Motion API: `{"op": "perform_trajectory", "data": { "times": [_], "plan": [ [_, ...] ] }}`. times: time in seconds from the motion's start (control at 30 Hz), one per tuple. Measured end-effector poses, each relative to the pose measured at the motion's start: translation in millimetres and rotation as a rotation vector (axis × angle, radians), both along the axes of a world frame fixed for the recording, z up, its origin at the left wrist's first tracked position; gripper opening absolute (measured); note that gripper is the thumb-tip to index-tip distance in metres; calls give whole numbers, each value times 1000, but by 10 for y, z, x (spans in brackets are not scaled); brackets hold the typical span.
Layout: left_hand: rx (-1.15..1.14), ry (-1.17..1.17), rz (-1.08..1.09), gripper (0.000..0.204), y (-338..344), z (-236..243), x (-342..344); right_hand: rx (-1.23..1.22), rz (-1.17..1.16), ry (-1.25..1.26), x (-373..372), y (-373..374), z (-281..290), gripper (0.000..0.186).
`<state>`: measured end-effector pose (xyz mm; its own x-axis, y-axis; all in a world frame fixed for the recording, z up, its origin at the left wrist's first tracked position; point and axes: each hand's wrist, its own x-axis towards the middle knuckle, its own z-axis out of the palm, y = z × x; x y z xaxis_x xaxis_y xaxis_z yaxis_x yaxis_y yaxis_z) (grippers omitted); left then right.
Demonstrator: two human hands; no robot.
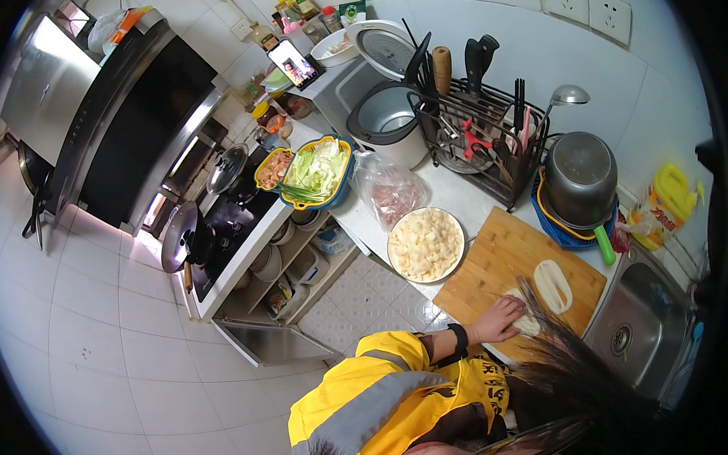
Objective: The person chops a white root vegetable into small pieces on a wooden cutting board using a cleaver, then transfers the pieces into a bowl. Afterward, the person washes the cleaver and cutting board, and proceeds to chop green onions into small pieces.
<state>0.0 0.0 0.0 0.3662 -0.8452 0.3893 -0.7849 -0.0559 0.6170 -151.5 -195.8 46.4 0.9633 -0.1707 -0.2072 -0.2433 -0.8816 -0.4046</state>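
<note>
My left hand (499, 318) comes in from the yellow-and-grey sleeve, a black band on its wrist. Its fingers are bent and press on a flat, pale piece of food (527, 324) on the wooden cutting board (491, 264). Close beside the fingertips, a narrow grey edge like a knife blade (525, 288) shows partly. Dark hair hangs over this side of the board, and my right hand is not visible. Farther right on the board lies a pale, oval piece of food (553, 286). A round plate heaped with pale diced cubes (425, 244) stands left of the board.
Right of the board is a steel sink (641, 317). Behind are an upturned metal pot (580, 179), a dark utensil rack (483, 139) with knives, and an open rice cooker (388, 116). A bag of meat (393, 198) and chopped-vegetable basket (318, 174) sit left. A cabinet door (272, 343) hangs open.
</note>
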Motion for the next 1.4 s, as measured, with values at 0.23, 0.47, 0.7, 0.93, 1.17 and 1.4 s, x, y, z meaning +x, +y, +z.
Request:
{"op": "perform_trajectory", "data": {
  "times": [0.23,0.47,0.7,0.93,1.17,1.4],
  "plan": [
    [-6,9,-7,50,65,52,-5,8,-2,-51,-4,101,90,22],
    [0,-7,1,50,38,37,-11,82,-39,-19,14,86,165,17],
    [-35,-40,-15,50,9,2,20,110,-27,-75,-16,61,109,18],
    [-94,4,9,45,-23,-107,-33,-85,-115,-103,-103,86,94,18],
    [-125,188,-35,49,-96,-377,-62,-140,-129,-355,-144,69,-174,16],
    [-233,426,-181,49,-129,-505,-7,-249,-157,-213,-41,90,-120,17]
  ]
}}
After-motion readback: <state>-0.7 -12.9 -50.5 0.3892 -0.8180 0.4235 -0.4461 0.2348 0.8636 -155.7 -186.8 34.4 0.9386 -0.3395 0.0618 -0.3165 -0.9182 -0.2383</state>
